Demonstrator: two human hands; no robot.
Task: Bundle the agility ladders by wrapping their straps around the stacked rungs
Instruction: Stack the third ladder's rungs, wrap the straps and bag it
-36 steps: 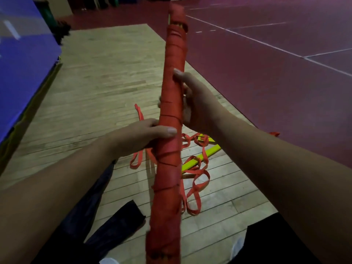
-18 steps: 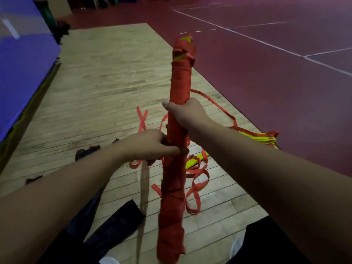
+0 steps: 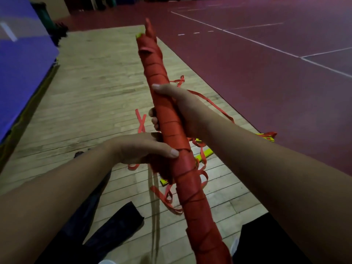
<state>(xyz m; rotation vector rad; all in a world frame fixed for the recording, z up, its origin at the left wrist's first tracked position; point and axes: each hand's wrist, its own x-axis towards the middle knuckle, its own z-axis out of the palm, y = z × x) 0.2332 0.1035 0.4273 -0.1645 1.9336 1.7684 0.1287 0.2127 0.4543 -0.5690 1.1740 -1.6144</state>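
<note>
A long ladder bundle, wound in orange strap from end to end, slants from the lower right up to the top centre, where a bit of yellow-green rung shows. My left hand grips its middle from the left, thumb lying across the wraps. Higher up, my right hand closes around it from the right, fingers curling behind. Under the bundle, a second ladder lies on the floor with yellow rungs and loose orange straps in loops.
Pale wooden floorboards run ahead, bordered on the right by dark red court flooring with white lines. A blue mat rises at the left. Dark cloth lies by my legs at the bottom.
The bundle has tipped from nearly upright to a slant, its far end leaning left. Both hands stayed on it, the right shifting its grip along the wraps.
</note>
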